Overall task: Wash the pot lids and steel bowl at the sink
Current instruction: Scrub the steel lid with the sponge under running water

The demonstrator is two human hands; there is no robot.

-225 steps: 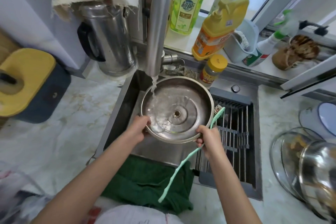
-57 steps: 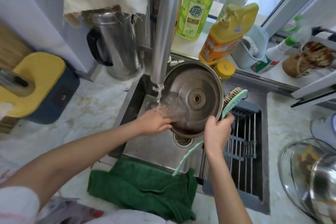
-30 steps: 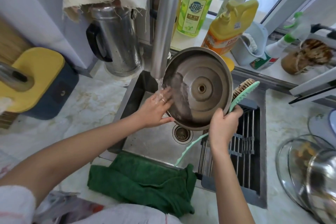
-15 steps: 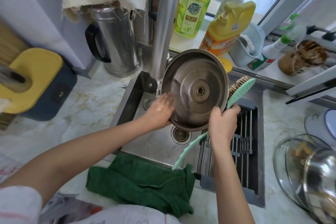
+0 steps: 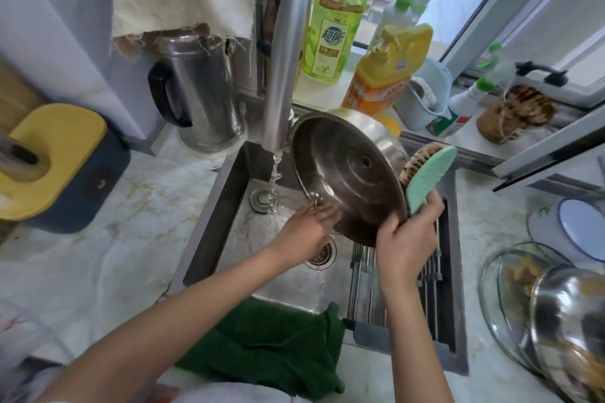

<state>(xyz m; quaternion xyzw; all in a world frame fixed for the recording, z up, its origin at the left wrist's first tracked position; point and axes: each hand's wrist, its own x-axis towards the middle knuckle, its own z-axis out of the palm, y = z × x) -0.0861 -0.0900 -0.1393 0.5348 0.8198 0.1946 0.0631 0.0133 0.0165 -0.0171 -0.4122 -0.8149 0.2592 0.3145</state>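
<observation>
As drips would likely run toward us, a green cloth (image 5: 271, 347) lies at the near edge of the sink (image 5: 226, 206); over the sink our left hand (image 5: 304, 232) lays straight fingers on the wet lower rim of the pot lid (image 5: 343, 173); our right hand (image 5: 406, 239) curls round that rim and the brush (image 5: 429, 177) together, keeping it ready, we judge; the lid stands tilted beside the stream from the tap (image 5: 284, 75) so water sheds; right of the sink, on the marble table (image 5: 114, 255), a glass lid (image 5: 504, 285) and steel bowl (image 5: 569, 321) wait; behind the sink, soap bottles (image 5: 337, 26) line the windowsill (image 5: 327, 91).
</observation>
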